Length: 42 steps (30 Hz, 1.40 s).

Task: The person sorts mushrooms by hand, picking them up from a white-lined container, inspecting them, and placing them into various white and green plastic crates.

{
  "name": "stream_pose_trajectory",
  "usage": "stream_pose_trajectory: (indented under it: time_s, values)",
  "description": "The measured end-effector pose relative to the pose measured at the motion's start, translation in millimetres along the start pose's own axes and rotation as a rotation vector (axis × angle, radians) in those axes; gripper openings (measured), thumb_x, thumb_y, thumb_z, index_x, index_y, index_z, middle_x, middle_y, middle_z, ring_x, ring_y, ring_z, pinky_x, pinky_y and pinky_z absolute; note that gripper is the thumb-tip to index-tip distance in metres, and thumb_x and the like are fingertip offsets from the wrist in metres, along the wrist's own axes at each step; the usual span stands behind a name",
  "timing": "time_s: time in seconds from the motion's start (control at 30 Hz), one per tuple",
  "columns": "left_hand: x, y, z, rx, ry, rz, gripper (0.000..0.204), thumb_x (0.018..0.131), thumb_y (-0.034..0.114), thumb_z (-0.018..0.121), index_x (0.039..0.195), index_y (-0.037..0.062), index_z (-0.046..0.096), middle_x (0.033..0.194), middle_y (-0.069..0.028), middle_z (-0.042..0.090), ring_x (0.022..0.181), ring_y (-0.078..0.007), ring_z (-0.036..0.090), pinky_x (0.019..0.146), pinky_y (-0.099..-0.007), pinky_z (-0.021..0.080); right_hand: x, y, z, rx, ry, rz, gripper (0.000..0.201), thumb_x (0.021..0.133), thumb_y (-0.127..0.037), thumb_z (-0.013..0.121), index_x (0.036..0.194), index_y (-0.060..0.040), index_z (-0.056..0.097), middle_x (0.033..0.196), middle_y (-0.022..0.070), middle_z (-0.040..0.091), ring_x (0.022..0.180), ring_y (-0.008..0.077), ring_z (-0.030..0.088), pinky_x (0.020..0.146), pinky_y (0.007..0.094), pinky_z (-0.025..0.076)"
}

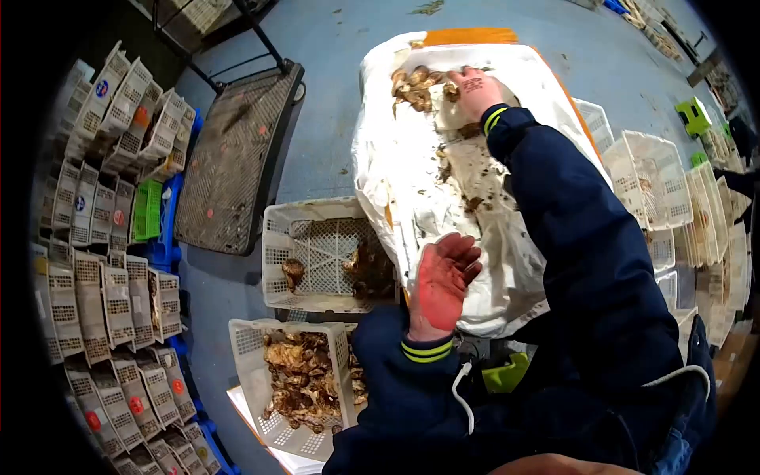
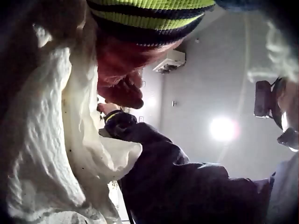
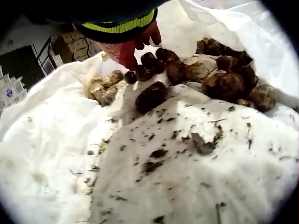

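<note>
My right hand (image 1: 478, 93) reaches to the far end of a box lined with white cloth (image 1: 412, 166). Its fingers spread down over a group of mushrooms (image 1: 416, 89) with dark caps and pale stalks. In the right wrist view, fingers (image 3: 153, 35) come right to several small caps (image 3: 148, 60), and a larger dark cap (image 3: 151, 97) lies just below. Palm up, my left hand (image 1: 441, 289) is over the near left edge of the box, its fingers loosely bent and nothing in it. White cloth (image 2: 42, 140) hangs beside it in the left wrist view.
Left of the box, a white plastic crate (image 1: 273, 277) holds a few mushrooms; a nearer crate (image 1: 245, 336) is well filled with them. A flat trolley (image 1: 237, 158) and stacked baskets (image 1: 87, 285) line the left. More baskets (image 1: 649, 182) stand right. Dirt crumbs (image 3: 156, 154) dot the cloth.
</note>
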State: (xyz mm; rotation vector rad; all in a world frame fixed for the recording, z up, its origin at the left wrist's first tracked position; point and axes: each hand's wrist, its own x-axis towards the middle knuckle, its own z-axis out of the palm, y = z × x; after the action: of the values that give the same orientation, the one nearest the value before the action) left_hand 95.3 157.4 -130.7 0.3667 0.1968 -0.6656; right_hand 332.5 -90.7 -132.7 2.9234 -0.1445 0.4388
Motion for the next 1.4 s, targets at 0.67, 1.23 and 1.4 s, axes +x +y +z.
stream_pose_trajectory:
  time_s: [0.67, 1.23, 1.4]
  values:
    - [23, 18, 14, 0.08, -0.009, 0.018, 0.035, 0.091, 0.034, 0.04, 0.109, 0.0053, 0.05, 0.104, -0.0092, 0.058, 0.093, -0.0205, 0.056, 0.081, -0.032, 0.045, -50, 10, -60, 0.274, -0.523, -0.328, 0.042, 0.072, -0.01, 0.049, 0.114, -0.0139, 0.055, 0.107, 0.0142, 0.058, 0.1, 0.0294, 0.054, 0.087, 0.0338, 0.042]
    - [36, 17, -7, 0.097, -0.022, 0.011, 0.036, 0.091, 0.032, 0.042, 0.112, 0.0027, 0.049, 0.108, -0.0114, 0.056, 0.096, -0.0221, 0.055, 0.084, -0.0333, 0.045, -126, 8, -135, 2.276, -0.833, 0.071, 0.059, 0.085, -0.015, 0.053, 0.136, -0.0114, 0.024, 0.119, 0.0088, 0.05, 0.105, 0.0214, 0.053, 0.081, 0.0301, 0.049]
    - [32, 16, -1, 0.217, -0.043, 0.015, 0.041, 0.089, 0.034, 0.046, 0.116, 0.0037, 0.046, 0.113, -0.0109, 0.053, 0.103, -0.0223, 0.05, 0.09, -0.035, 0.038, -143, -10, -153, 2.165, -0.743, 0.052, 0.058, 0.08, -0.011, 0.059, 0.131, -0.0073, 0.033, 0.11, 0.0104, 0.055, 0.09, 0.0184, 0.058, 0.073, 0.0268, 0.049]
